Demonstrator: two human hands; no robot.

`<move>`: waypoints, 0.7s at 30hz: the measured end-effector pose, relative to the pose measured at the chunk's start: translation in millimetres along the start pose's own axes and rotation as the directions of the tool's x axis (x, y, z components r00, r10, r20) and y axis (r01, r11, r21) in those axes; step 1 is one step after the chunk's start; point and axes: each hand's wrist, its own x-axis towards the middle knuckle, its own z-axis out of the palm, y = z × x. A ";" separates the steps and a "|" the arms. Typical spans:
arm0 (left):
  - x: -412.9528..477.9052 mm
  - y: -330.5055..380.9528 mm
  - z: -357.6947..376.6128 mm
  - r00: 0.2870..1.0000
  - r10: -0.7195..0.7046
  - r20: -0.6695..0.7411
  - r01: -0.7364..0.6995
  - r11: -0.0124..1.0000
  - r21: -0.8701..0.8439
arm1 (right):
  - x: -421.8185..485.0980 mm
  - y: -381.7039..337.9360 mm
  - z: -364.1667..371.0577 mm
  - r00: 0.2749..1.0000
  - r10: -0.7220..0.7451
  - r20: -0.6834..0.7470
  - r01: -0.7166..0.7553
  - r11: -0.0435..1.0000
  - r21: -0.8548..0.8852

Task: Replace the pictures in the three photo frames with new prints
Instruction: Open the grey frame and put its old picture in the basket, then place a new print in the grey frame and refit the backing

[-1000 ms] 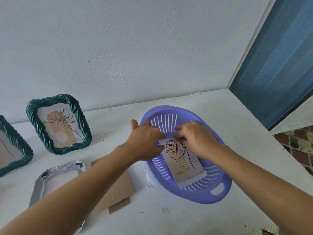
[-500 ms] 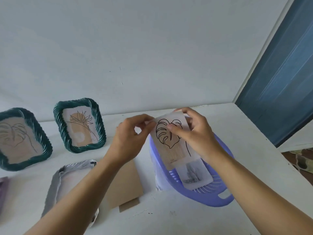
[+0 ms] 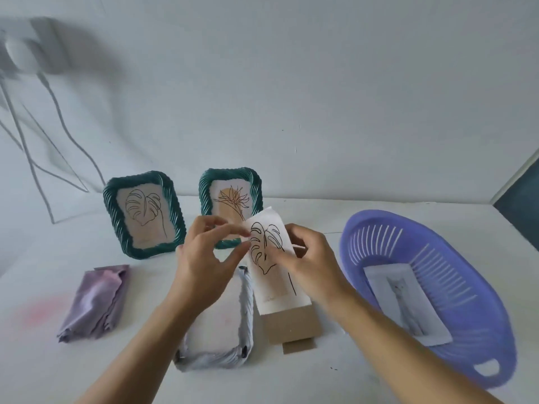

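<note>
Print (image 3: 274,287) with a line-drawn leaf is up in both hands, centre of frame, tilted, off the table (image 3: 291,380). The left hand (image 3: 204,258) pinches its left edge near the top with thumb and forefinger. The right hand (image 3: 309,263) holds the right side, thumb lying across the face. Hands are close together, both clamped on the sheet.

Below it at bottom centre lies the silver frame (image 3: 246,304), flat. A brown backing board (image 3: 291,328) sits just right of it; can't tell if they touch. Behind, against the wall, stand green leaf frame (image 3: 144,214) and green flower frame (image 3: 227,196). At right, purple basket (image 3: 388,237) with a spare print (image 3: 405,304) inside. Lower left, folded cloth (image 3: 96,301).

Step, I'd judge: seating this print in the silver frame. To do it well:
- Move the right thumb off the face to the edge, so it leaves no smudge.
- Hold the sheet flat, no bending.
- Check which side faces the opening.
- Square the corners in the recess before the board goes on.

Whether glass sits in the frame, can't tell.
</note>
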 end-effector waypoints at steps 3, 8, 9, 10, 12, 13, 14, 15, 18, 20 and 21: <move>-15.4 -16.0 -12.1 0.995 -0.037 0.093 0.044 0.996 -0.077 | 0.4 5.7 31.2 0.996 -0.086 0.003 0.086 0.988 -0.129; -30.0 -18.7 -34.7 0.953 -0.048 0.301 0.198 0.848 -0.492 | -1.0 5.8 67.9 0.982 -0.156 0.111 0.174 0.967 -0.187; -31.0 -18.6 -40.0 0.949 -0.045 0.311 0.215 0.816 -0.537 | -0.4 6.3 72.4 0.980 -0.139 0.140 0.164 0.968 -0.188; -31.1 -21.2 -43.6 0.950 -0.055 0.308 0.228 0.796 -0.560 | 0.1 6.7 76.2 0.978 -0.119 0.170 0.148 0.974 -0.174; -29.4 -29.8 -48.3 0.951 -0.095 0.296 0.255 0.781 -0.570 | 1.7 8.7 82.9 0.974 -0.083 0.212 0.115 0.983 -0.144; -28.5 -35.6 -50.1 0.950 -0.106 0.295 0.263 0.780 -0.568 | 2.9 10.0 85.8 0.973 -0.070 0.218 0.105 0.983 -0.151; -27.5 -42.2 -50.8 0.948 -0.110 0.300 0.270 0.779 -0.567 | 3.9 11.7 88.4 0.975 -0.054 0.214 0.089 0.983 -0.161; -26.1 -45.0 -52.3 0.944 -0.118 0.309 0.284 0.770 -0.572 | 4.6 12.0 90.1 0.979 -0.035 0.199 0.068 0.984 -0.163; -20.3 -57.2 -52.3 0.926 -0.155 0.344 0.343 0.727 -0.594 | 9.1 14.8 93.3 0.991 -0.004 0.134 0.018 0.994 -0.107; -15.1 -64.6 -53.3 0.913 -0.176 0.369 0.379 0.700 -0.605 | 11.4 18.1 92.3 0.997 0.007 0.076 0.001 0.994 -0.108; -12.4 -68.4 -54.2 0.902 -0.175 0.395 0.397 0.697 -0.597 | 12.0 19.1 91.3 0.998 0.022 0.055 -0.017 0.995 -0.101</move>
